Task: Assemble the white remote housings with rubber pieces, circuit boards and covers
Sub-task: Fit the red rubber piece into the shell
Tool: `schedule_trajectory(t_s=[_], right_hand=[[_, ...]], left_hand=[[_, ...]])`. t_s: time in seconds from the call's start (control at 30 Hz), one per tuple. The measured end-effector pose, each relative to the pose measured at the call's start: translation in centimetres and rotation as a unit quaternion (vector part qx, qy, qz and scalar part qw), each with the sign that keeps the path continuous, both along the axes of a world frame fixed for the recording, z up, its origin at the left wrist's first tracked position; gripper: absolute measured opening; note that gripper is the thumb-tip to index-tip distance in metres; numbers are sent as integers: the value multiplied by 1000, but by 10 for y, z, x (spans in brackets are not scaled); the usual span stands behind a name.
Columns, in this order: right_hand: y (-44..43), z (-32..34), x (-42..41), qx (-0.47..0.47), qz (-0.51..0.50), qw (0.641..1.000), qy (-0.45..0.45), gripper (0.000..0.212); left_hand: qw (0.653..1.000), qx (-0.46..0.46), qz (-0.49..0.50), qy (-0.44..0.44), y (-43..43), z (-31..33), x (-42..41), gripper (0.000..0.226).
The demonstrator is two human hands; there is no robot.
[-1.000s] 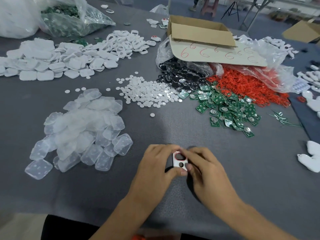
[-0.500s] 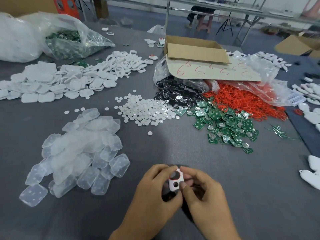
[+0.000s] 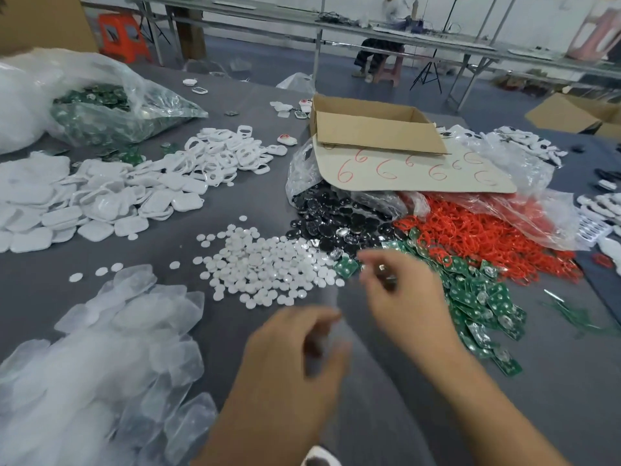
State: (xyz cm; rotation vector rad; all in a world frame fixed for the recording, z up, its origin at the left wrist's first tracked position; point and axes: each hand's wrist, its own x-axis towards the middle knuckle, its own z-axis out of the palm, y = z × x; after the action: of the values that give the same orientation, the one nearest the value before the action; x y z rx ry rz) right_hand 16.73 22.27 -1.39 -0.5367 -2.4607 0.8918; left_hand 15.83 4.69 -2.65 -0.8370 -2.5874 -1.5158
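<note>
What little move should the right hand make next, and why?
Probably lower the right hand onto the green circuit boards and pinch one up: it hovers at that pile's edge. Blur hides whether it already holds anything.

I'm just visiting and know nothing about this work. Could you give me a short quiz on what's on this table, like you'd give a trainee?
1. True or false: the red rubber rings lie to the right of the white discs.
2. Which pile is the right hand closest to? A) green circuit boards B) white housings C) translucent covers
3. Fill in: the digit written many times in red on the cardboard flap is ___.

Key: 1 true; 2 A; 3 six (6).
</note>
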Motion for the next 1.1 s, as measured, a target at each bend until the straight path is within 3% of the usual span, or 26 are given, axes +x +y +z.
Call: schedule_trajectory(t_s=[0.07, 0.17, 0.23, 0.37, 0.47, 0.53, 0.6, 0.77, 0.87, 0.97, 1.03, 1.1], right_hand=[[28, 1, -56, 60, -19, 997, -39, 25], [52, -15, -103, 131, 28, 980, -147, 14], [61, -31, -109, 146, 35, 977, -148, 24], [70, -39, -105, 148, 41, 984, -94, 16], [62, -16, -78, -30, 13, 999, 34, 18], [44, 1, -46, -239, 68, 965, 85, 24], [21, 9, -8, -360, 103, 918, 127, 28], [-27, 10, 76, -427, 104, 885, 155, 22], [-44, 9, 110, -398, 97, 899, 152, 27], [-62, 4, 133, -381, 91, 907, 157, 20], [-75, 2, 143, -425, 83, 887, 158, 20], [-86, 1, 149, -515, 72, 836, 176, 21]], left_hand=[[1000, 16, 0, -11, 51, 12, -37, 21], [999, -23, 11, -32, 107, 7, -88, 34], [999, -22, 32, -38, 116, -7, -105, 32], [997, 6, 62, -49, 107, -21, -110, 23], [993, 59, 57, -82, 96, -13, -103, 21], [984, 126, 5, -127, 80, -4, -90, 21], [973, 172, -60, -143, 61, 3, -67, 22], [967, 212, -76, -117, 23, 2, 1, 31], [982, 172, -68, -28, 4, 4, 33, 29], [986, 152, -69, -18, -13, 11, 58, 24], [987, 148, -61, -5, -20, 16, 69, 22], [988, 146, -52, 15, -25, 20, 80, 26]])
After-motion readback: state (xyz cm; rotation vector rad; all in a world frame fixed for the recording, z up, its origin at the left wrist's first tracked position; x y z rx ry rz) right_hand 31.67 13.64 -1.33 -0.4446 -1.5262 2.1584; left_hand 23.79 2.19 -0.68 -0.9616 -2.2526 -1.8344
